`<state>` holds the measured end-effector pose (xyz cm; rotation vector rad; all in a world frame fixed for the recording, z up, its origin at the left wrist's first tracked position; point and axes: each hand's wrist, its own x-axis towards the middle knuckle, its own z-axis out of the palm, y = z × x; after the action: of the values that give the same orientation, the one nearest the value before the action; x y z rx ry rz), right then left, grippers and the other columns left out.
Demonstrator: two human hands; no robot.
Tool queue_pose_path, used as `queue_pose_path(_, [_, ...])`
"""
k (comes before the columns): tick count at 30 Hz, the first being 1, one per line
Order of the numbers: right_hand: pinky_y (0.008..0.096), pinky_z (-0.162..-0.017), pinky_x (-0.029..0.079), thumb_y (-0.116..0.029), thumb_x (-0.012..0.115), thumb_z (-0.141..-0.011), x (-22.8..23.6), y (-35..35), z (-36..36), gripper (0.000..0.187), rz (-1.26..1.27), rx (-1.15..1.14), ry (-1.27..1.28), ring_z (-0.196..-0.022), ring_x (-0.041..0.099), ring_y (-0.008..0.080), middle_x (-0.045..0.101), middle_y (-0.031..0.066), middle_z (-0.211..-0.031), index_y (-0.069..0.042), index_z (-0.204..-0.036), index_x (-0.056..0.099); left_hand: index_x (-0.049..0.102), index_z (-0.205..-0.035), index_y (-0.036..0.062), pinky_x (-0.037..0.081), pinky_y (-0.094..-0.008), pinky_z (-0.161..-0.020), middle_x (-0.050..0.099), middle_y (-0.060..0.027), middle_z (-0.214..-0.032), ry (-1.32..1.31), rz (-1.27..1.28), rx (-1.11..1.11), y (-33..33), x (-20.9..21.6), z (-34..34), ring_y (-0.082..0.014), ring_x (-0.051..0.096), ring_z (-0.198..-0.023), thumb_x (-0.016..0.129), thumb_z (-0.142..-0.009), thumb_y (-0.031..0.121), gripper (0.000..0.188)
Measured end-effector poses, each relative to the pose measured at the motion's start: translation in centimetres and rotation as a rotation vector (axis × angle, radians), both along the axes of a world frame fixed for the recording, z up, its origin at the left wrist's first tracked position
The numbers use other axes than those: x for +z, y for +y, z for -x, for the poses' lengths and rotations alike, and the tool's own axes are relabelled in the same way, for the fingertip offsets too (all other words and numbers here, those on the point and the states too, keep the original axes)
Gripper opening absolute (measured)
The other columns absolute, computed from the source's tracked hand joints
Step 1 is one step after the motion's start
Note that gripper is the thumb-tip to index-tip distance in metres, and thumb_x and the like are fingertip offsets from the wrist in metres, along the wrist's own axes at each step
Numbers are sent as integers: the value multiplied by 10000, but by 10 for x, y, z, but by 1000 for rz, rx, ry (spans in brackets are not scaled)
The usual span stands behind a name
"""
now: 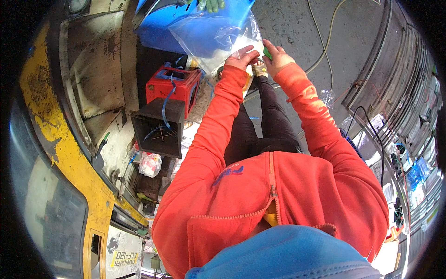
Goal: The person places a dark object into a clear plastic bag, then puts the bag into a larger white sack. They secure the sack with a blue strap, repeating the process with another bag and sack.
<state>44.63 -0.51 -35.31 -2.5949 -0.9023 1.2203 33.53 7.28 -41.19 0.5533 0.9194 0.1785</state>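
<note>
My left hand (242, 59) is held out in front of me with its fingers drawn together. What they pinch, if anything, is too small and bright to make out. Close beside it, my right hand (278, 57) is closed round a small green-handled tool (266, 53), whose working end I cannot see clearly. Just beyond both hands a clear plastic bag (193, 39) drapes over the near side of a blue bin (160, 32). A glaring white patch (244, 43) shows at the bag, by my left fingers.
A green glove (212, 4) shows at the bin's far side; whether a hand wears it is unclear. Left stand a red frame (155, 88) and a black square funnel (158, 132) beside a yellow machine (60, 135). A hose (327, 44) crosses the grey floor; metal racks (399, 74) line the right.
</note>
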Motion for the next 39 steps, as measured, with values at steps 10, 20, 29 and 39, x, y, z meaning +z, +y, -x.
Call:
queue_pose_path(10, [409, -744, 442, -203, 488, -786, 9, 4, -1, 485, -116, 19, -128, -892, 522, 366, 501, 197, -1017, -190, -1246, 336, 522, -1005, -68, 467, -237, -666, 610, -122, -828, 22, -62, -65, 3, 18, -6, -163, 588, -721, 636, -724, 106, 350])
queue_pose_path(20, [377, -779, 427, -206, 514, -767, -14, -1, -8, 454, -149, -8, -18, -932, 519, 338, 543, 182, -1009, -152, -1203, 399, 545, -1001, -29, 439, -217, -662, 623, -95, -822, 54, -136, -84, 5, 16, -3, -130, 571, -734, 650, -706, 147, 358])
queue_pose_path(29, [353, -797, 419, -197, 520, -760, -19, 2, -9, 442, -148, -16, 79, -958, 516, 323, 542, 181, -1034, -127, -1184, 420, 538, -1020, -18, 416, -220, -632, 624, -75, -814, 3, -119, -129, 6, 6, 10, -90, 516, -666, 643, -710, 172, 378])
queue_pose_path(39, [366, -786, 419, -211, 514, -768, -28, 7, -14, 441, -192, -33, 8, -944, 516, 341, 551, 186, -1006, -137, -1191, 414, 530, -1028, -24, 407, -209, -640, 620, -72, -824, -7, -66, -85, -5, 18, 15, -92, 510, -657, 667, -691, 167, 411])
